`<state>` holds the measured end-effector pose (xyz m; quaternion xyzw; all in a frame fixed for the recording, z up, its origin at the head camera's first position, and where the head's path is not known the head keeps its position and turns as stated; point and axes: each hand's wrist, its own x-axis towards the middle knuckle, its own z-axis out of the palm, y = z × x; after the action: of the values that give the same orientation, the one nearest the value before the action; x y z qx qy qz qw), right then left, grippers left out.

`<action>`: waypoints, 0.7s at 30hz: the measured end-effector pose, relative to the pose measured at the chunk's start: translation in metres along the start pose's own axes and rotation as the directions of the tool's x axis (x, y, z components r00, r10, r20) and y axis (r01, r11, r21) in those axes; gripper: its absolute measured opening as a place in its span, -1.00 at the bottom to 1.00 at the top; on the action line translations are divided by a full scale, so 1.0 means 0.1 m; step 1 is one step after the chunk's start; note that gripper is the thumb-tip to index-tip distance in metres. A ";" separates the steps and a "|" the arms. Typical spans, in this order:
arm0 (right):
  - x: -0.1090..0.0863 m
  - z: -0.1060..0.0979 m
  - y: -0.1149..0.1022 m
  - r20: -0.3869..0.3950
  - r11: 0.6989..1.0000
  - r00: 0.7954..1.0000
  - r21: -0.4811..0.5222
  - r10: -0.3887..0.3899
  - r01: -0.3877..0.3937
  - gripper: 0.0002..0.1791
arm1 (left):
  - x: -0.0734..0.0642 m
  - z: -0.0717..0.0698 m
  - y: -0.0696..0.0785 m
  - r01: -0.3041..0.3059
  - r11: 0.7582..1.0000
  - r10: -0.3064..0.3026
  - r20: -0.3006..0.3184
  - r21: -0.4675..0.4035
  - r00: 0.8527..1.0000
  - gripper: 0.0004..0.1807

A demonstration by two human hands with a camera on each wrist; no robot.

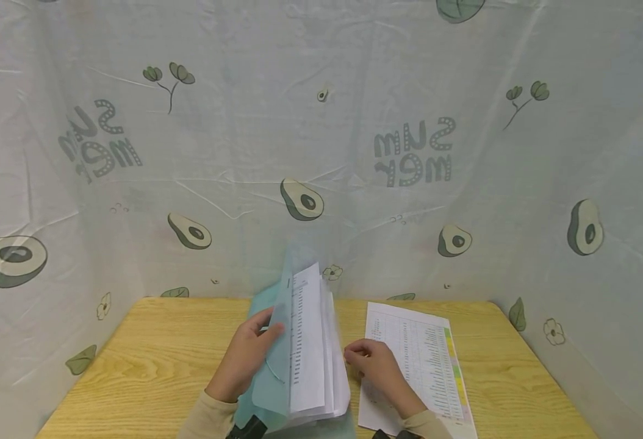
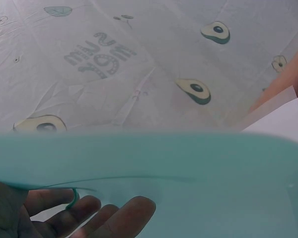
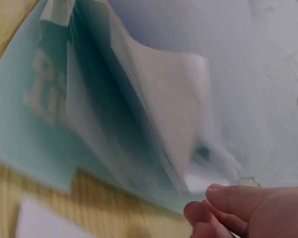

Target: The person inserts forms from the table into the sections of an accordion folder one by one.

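A light teal folder (image 1: 272, 378) stands partly open, tilted, with white printed sheets (image 1: 307, 341) and clear sleeves fanned out inside. My left hand (image 1: 247, 353) grips its cover, thumb on the near side. In the left wrist view, the left fingers (image 2: 131, 215) show beneath the teal cover (image 2: 198, 163), beside a thin elastic loop (image 2: 74, 199). My right hand (image 1: 376, 363) is by the right edge of the sheets, fingers curled and thumb against them. The right wrist view shows this hand (image 3: 258, 210) near the corner of a white sheet (image 3: 179, 94), nothing visible in its fingertips.
A printed table sheet (image 1: 420, 360) with coloured cells along its right side lies on the wooden table (image 1: 173, 347), partly under the right forearm. Behind the table hangs a pale curtain (image 1: 244, 140) with avocado prints, close to the folder's upper end.
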<state>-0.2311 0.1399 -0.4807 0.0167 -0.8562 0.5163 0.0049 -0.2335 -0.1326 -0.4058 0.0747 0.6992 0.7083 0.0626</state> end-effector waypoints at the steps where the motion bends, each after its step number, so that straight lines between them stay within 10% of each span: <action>1: -0.01 -0.04 0.01 0.004 1.000 1.000 -0.004 0.004 -0.004 -0.82 | 0.00 0.00 0.00 -0.001 1.000 0.001 -0.002 0.001 1.000 -0.52; 21: -0.23 -1.49 0.64 -0.142 0.918 0.955 -0.272 0.260 -0.290 -0.54 | 0.00 0.00 0.01 0.004 1.000 -0.004 0.003 0.001 1.000 -0.52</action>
<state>-0.2115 0.3018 -0.4686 -0.1314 -0.9149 0.3811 -0.0215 -0.2333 -0.1331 -0.4052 0.0744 0.6995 0.7077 0.0652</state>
